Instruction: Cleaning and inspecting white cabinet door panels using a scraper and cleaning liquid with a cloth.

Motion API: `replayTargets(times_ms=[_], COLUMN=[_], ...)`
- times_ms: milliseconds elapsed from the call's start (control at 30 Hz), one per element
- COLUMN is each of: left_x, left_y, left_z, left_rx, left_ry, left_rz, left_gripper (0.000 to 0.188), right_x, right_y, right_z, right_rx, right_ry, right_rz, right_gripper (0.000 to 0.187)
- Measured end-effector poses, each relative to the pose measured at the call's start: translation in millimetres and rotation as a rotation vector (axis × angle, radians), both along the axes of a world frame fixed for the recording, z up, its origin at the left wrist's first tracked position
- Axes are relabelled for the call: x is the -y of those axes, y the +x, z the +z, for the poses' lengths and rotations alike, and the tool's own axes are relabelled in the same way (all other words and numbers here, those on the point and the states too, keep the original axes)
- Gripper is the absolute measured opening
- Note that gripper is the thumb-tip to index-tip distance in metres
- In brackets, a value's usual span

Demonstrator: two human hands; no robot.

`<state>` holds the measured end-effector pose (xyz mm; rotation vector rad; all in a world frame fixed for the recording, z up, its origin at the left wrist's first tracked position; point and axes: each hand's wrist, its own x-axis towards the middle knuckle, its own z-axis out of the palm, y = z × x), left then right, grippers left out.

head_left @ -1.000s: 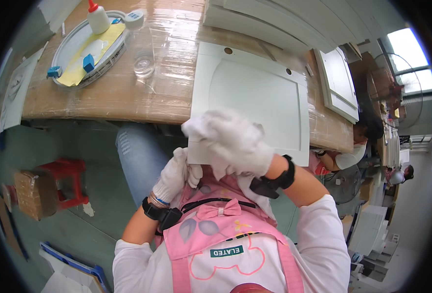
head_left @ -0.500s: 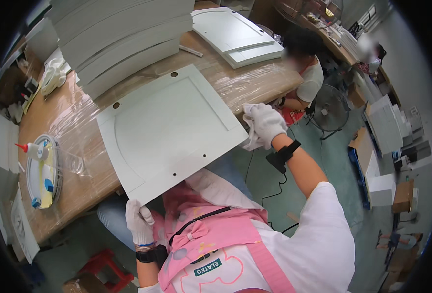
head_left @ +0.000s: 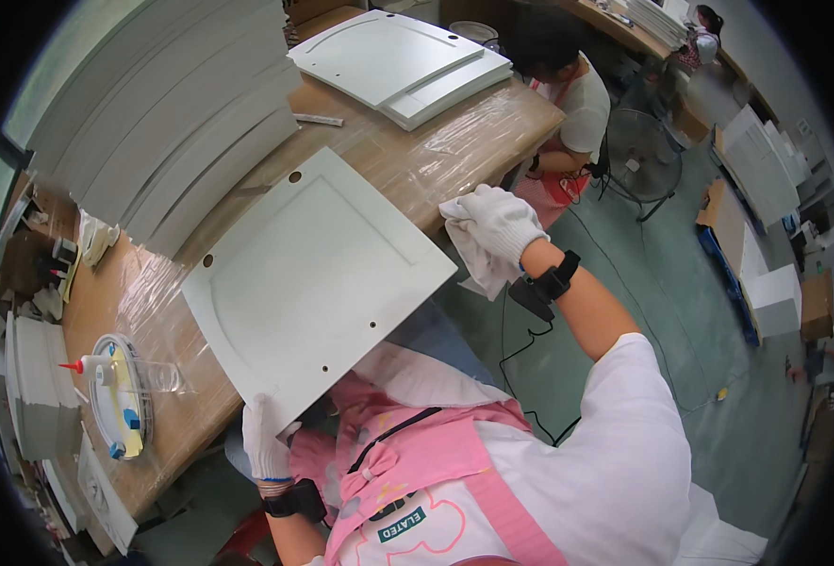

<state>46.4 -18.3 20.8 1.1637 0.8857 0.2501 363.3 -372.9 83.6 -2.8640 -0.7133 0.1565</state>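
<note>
A film-wrapped table (head_left: pixel 473 132) stretched beneath the white arched-recess panel (head_left: pixel 318 283), a tall stack of white boards (head_left: pixel 172 123) towering beyond that panel. The panel itself jutted past the table's near edge toward the person. Just right of the panel hung a white rag (head_left: pixel 478 259) — the gloved right hand (head_left: pixel 503 222) had its fingers clamped on it. At the panel's near-left corner, the gloved left hand (head_left: pixel 264 443) gripped with closed fingers — a red-tipped squeeze bottle (head_left: pixel 101 365) sat left of the panel.

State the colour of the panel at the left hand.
White: the panel at the left hand shows best in the head view, the only one here.
</note>
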Motion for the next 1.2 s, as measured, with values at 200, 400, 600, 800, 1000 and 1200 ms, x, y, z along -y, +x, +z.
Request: replayTargets(times_ms=[200, 400, 600, 800, 1000, 1200], left_x=[-0.3, 5.0, 1.3, -6.2, -19.5, -23.1], left_y=[4.9, 16.5, 11.0, 5.7, 6.6, 15.2], left_z=[-2.2, -0.7, -6.1, -8.3, -7.1, -30.0], left_rx=[-0.029, -0.001, 0.103, 0.145, 0.149, 0.109], left_ry=[0.107, -0.038, -0.033, -0.061, -0.168, -0.133], left_rz=[-0.048, 0.029, 0.054, 0.021, -0.027, 0.022], left_gripper=[0.043, 0.045, 0.042, 0.036, 0.034, 0.035], right_x=[6.8, -23.1, -6.5, -21.3, -121.8, -217.1], right_y=[-7.9, -21.7, 13.1, 36.9, 68.3, 108.2], right_z=[-8.1, -20.8, 9.0, 57.0, 62.4, 21.6], right_rx=[-0.055, -0.078, -0.015, 0.083, 0.017, 0.031], right_ry=[0.173, -0.081, -0.086, -0.087, 0.25, 0.156], right_rz=[0.014, 0.238, -0.021, 0.005, 0.182, -0.02], right_gripper=[0.025, 0.028, 0.027, 0.024, 0.035, 0.037])
